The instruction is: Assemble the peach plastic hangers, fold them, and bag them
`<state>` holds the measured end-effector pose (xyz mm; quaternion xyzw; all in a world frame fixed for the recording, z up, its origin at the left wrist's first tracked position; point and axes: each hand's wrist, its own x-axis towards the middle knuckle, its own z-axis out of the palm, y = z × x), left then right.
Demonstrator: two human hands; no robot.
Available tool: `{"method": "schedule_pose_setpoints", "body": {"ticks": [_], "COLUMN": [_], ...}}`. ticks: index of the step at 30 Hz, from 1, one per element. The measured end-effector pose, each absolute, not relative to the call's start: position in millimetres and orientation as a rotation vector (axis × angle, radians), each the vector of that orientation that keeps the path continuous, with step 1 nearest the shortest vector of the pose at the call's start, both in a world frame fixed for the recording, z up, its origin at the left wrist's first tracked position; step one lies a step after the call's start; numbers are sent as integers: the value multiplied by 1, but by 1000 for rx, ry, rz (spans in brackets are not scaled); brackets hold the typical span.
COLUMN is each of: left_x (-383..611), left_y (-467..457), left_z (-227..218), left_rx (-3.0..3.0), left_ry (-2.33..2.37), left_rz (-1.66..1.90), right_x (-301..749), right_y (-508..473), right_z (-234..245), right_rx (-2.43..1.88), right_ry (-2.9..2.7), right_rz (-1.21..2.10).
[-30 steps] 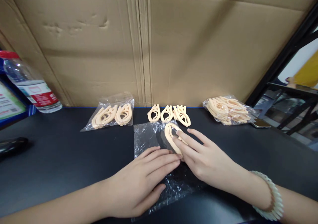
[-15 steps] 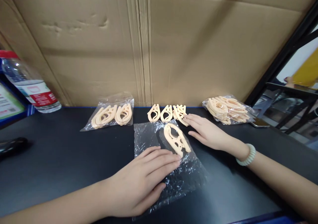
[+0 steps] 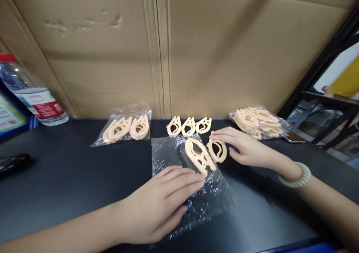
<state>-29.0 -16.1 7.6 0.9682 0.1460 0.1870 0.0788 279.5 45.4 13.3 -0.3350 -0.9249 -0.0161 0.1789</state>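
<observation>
My left hand (image 3: 161, 204) lies flat, fingers stretched, on a clear plastic bag (image 3: 168, 154) spread on the black table (image 3: 70, 178). A peach plastic clip (image 3: 198, 156) rests on the bag by my left fingertips. My right hand (image 3: 244, 146), with a pale bead bracelet (image 3: 295, 175) on its wrist, pinches a second peach clip (image 3: 217, 150) at the bag's right edge. Three loose clips (image 3: 188, 126) lie in a row behind the bag.
A bag with a few clips (image 3: 125, 128) lies at the back left, a fuller bag of clips (image 3: 258, 122) at the back right. A cardboard wall (image 3: 168, 51) stands behind the table. A water bottle (image 3: 30, 92) lies at the left, with a black object (image 3: 12, 163) nearer me.
My right hand left the first clip on the bag, reached to the row behind, and pulled one clip toward the bag. My left hand stayed put.
</observation>
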Motion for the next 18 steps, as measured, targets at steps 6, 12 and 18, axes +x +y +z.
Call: {"method": "schedule_pose_setpoints", "body": {"ticks": [6,12,18], "left_x": [-29,-29,-29], "left_y": [-15,-15,-15], "left_z": [8,7,7], "left_rx": [2900,2891,2893], "left_ry": [431,420,433], "left_rz": [546,570,553], "right_x": [296,298,301], "right_y": [57,53,50], "right_z": [3,16,25], "right_rx": [-1092,-1222,-1257], "right_ry": [-2766,-2710,-2647], "right_rz": [-43,93,236]}}
